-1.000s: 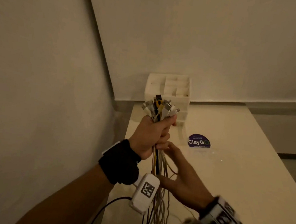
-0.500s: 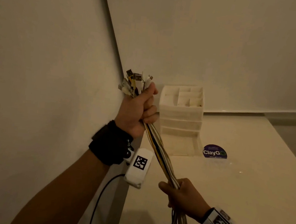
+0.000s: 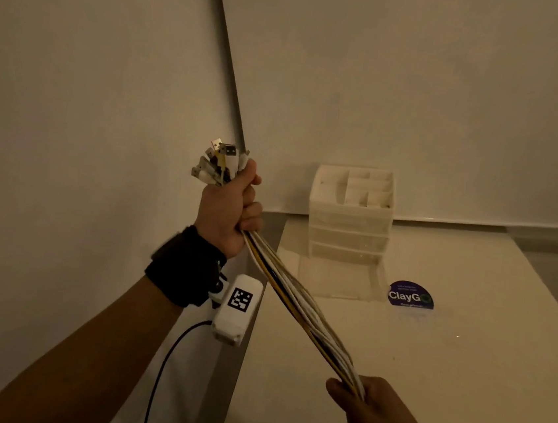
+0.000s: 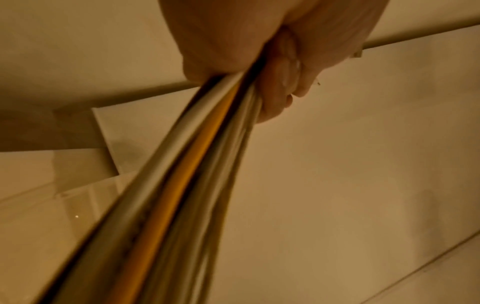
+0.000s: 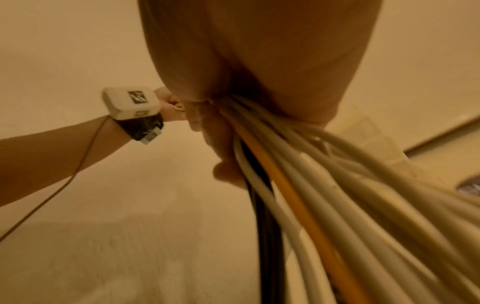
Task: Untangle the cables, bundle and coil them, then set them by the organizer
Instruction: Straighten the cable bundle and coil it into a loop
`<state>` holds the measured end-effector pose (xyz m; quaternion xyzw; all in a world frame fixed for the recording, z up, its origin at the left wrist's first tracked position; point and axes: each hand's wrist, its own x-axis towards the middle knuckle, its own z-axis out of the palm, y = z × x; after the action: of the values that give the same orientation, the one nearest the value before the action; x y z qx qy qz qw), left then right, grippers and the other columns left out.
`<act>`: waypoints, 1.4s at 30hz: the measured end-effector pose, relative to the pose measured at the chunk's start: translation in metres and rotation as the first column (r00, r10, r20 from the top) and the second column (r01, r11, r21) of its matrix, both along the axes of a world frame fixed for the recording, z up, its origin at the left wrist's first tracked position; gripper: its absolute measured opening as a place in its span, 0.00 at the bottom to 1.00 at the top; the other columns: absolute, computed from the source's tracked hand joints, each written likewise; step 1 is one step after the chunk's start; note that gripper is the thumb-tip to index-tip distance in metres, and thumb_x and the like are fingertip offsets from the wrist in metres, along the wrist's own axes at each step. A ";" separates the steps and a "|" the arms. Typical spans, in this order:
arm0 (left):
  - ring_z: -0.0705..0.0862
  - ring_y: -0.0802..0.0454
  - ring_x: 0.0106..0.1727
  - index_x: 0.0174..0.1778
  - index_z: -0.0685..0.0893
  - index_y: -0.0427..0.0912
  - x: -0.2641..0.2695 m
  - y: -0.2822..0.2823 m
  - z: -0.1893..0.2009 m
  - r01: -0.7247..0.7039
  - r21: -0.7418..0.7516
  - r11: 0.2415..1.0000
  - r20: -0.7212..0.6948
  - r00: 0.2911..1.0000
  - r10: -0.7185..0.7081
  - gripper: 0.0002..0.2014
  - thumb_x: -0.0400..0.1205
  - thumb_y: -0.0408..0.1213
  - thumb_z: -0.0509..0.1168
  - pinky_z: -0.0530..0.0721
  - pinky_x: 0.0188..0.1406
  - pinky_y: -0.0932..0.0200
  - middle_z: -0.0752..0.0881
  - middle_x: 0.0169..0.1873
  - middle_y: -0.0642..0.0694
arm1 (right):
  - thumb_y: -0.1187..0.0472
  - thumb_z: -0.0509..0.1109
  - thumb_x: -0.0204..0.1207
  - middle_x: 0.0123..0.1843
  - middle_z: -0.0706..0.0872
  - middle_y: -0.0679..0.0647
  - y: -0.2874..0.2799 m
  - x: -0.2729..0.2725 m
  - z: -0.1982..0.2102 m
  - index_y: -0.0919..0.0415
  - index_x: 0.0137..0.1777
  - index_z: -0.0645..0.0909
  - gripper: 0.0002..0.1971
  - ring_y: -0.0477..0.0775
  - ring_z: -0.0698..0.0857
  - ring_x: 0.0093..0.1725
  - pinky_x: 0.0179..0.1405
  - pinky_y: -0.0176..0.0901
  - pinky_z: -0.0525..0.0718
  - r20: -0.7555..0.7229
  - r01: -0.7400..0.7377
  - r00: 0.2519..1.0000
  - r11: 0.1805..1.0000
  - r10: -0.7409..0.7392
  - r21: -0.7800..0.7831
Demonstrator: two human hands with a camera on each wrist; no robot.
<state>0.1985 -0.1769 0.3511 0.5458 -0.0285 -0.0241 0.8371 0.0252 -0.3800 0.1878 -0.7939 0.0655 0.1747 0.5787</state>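
Observation:
A bundle of cables point(image 3: 299, 303), mostly white with one yellow and one black, stretches taut between my two hands. My left hand point(image 3: 231, 211) is raised in a fist that grips the bundle just below its plugs point(image 3: 219, 163), which fan out above the fist. My right hand point(image 3: 365, 411) grips the same bundle lower down, near the bottom edge of the head view. The left wrist view shows the cables point(image 4: 182, 185) leaving my left hand point(image 4: 272, 51). Below my right hand point(image 5: 259, 82) the loose cables point(image 5: 324, 205) spread out. The white organizer point(image 3: 351, 219) stands on the table against the far wall.
The white table point(image 3: 442, 383) runs along the wall, with a gap between its left edge and the left wall. A round purple ClayGo sticker point(image 3: 411, 295) lies right of the organizer. A white tagged device point(image 3: 238, 307) with a black lead hangs at my left wrist.
My left hand has lifted the plug end up and to the left. My right hand has slid down along the cables, pulling the bundle straight and taut.

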 end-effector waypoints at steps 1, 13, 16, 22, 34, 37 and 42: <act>0.56 0.60 0.15 0.31 0.74 0.45 0.001 0.005 -0.004 -0.018 0.014 1.000 -0.017 1.000 0.018 0.17 0.85 0.47 0.63 0.57 0.13 0.68 0.61 0.16 0.54 | 0.46 0.71 0.77 0.21 0.74 0.48 -0.002 -0.004 0.002 0.50 0.27 0.72 0.19 0.42 0.73 0.21 0.28 0.35 0.73 0.067 0.009 0.998 0.996 -0.002 -0.094; 0.58 0.62 0.13 0.31 0.70 0.48 -0.008 0.032 -0.019 -0.011 -0.185 0.983 -0.139 0.990 -0.015 0.19 0.86 0.51 0.58 0.58 0.08 0.70 0.63 0.19 0.55 | 0.39 0.73 0.70 0.25 0.81 0.41 -0.016 -0.031 0.037 0.45 0.37 0.78 0.13 0.40 0.81 0.27 0.28 0.28 0.71 0.270 -0.068 0.944 0.913 0.189 -0.403; 0.58 0.62 0.12 0.30 0.69 0.49 -0.036 -0.003 -0.004 0.105 -0.155 0.982 -0.086 0.989 -0.120 0.18 0.84 0.51 0.59 0.57 0.08 0.71 0.63 0.18 0.55 | 0.42 0.75 0.70 0.38 0.86 0.37 -0.010 -0.025 0.029 0.41 0.46 0.81 0.10 0.36 0.86 0.45 0.42 0.20 0.76 0.070 -0.225 0.966 0.945 0.248 -0.236; 0.57 0.61 0.14 0.26 0.71 0.49 -0.085 -0.074 -0.027 0.278 -0.007 0.960 -0.105 0.955 -0.278 0.19 0.83 0.48 0.64 0.54 0.13 0.69 0.62 0.17 0.53 | 0.52 0.80 0.68 0.62 0.86 0.42 0.015 0.022 0.066 0.48 0.68 0.77 0.28 0.36 0.83 0.61 0.61 0.39 0.82 0.311 -0.278 0.919 0.958 0.242 0.076; 0.56 0.62 0.14 0.31 0.69 0.47 -0.054 -0.016 0.004 0.217 -0.036 0.976 -0.034 0.975 -0.218 0.15 0.78 0.52 0.61 0.55 0.11 0.72 0.61 0.18 0.54 | 0.44 0.72 0.75 0.21 0.73 0.47 0.035 0.015 0.032 0.54 0.26 0.72 0.22 0.45 0.74 0.23 0.31 0.42 0.75 0.092 -0.268 0.960 0.962 0.264 0.044; 0.57 0.61 0.14 0.31 0.69 0.46 -0.048 0.011 -0.011 0.194 0.104 0.976 -0.132 0.975 -0.180 0.16 0.82 0.49 0.61 0.57 0.11 0.72 0.62 0.20 0.52 | 0.47 0.69 0.77 0.20 0.71 0.46 0.029 -0.003 0.042 0.52 0.24 0.67 0.23 0.42 0.72 0.22 0.27 0.33 0.65 0.310 -0.276 0.890 0.936 0.334 -0.218; 0.57 0.59 0.16 0.31 0.69 0.47 -0.043 0.039 -0.040 0.150 0.239 0.959 -0.222 0.970 -0.096 0.17 0.85 0.46 0.61 0.59 0.12 0.70 0.62 0.21 0.51 | 0.39 0.66 0.77 0.29 0.79 0.45 0.026 -0.008 0.036 0.51 0.40 0.76 0.16 0.43 0.79 0.31 0.32 0.35 0.70 0.243 -0.369 0.855 0.867 0.458 -0.336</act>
<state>0.1560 -0.1383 0.3115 0.6400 0.0284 -0.1367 0.7556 0.0172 -0.3538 0.2239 -0.8795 -0.1774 0.1564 0.4129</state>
